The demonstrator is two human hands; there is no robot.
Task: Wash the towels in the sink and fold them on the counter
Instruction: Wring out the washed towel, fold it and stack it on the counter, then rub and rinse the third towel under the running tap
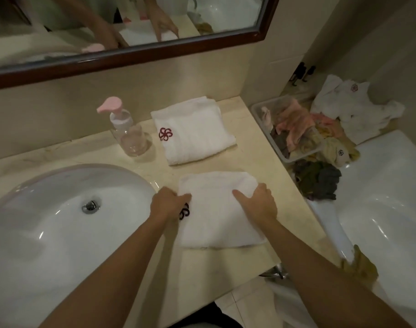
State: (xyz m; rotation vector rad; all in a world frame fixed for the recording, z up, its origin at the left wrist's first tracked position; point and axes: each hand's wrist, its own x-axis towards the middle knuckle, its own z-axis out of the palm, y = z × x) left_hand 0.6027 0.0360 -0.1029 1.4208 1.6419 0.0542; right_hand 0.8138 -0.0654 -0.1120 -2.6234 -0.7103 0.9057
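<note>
near towel [216, 216] lies folded on the counter [254, 147], just right of the sink [48, 221]. left hand [168, 204] pinches its left edge, fingers curled by the dark red flower mark. right hand [259, 204] presses flat on the top right corner, fingers straight. beyond it a second folded towel [192, 131] sits beside the soap dispenser [126, 129]. off the counter's right end, a tray [268, 131] holds crumpled cloths.
</note>
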